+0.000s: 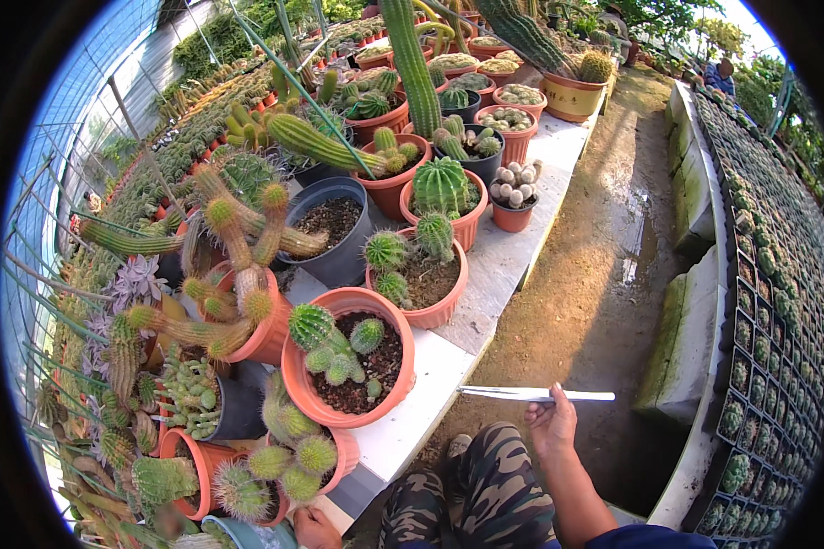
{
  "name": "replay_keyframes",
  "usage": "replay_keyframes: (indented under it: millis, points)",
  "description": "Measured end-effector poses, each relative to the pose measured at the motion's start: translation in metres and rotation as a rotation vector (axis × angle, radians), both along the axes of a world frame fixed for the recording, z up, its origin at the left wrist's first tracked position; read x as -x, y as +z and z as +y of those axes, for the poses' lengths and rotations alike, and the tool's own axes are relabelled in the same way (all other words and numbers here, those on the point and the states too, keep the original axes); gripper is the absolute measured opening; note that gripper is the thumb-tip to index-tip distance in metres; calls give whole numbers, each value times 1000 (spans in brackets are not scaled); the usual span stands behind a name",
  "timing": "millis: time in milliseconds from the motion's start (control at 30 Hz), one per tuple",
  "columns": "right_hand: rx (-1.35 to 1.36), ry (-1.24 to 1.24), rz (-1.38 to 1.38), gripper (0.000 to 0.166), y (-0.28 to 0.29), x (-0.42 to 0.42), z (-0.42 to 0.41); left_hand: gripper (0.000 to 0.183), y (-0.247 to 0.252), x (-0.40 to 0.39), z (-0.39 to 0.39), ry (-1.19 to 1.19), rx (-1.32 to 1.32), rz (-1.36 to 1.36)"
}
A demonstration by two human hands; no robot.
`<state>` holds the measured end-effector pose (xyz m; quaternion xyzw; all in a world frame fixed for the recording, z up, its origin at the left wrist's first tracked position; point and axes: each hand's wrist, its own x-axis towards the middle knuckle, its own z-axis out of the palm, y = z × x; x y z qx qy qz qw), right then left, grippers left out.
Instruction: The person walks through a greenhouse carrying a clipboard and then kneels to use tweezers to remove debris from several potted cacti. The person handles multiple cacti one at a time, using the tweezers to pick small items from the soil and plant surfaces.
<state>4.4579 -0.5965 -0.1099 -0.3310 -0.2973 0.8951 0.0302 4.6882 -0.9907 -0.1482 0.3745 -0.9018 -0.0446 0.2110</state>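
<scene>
My right hand (553,422) grips a pair of long metal tweezers (498,392), held level over the path with the tips pointing left to the table's edge. Low in the picture, my left hand (316,527) has curled fingers beside a small clay-coloured pot with a spiny cactus (242,491). Whether it grasps anything is hidden. Nearest the tweezer tips stands a round orange pot (404,346), leaning slightly over its neighbour. Dark gritty soil fills it, around a clustered green cactus (336,357) and a tiny offset (373,389).
Potted cacti crowd the white table (412,418), among them a grey pot (340,264) holding mostly soil. A damp dirt path (556,295) runs alongside. Black trays of small cacti (762,384) line a raised bed on the right. A person (719,77) is farther back.
</scene>
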Motion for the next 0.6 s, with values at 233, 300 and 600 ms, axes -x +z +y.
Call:
replay_keyframes:
  millis: [233,300,600]
  points:
    - [159,62,-73,18,-28,-38,6,23,-4,-4,-1,13,26,15]
    - [186,67,-50,19,-21,-43,3,22,-9,-14,-10,41,3,12]
    - [175,93,118,28,4,-74,-1,15,-3,-8,-15,-38,31,14]
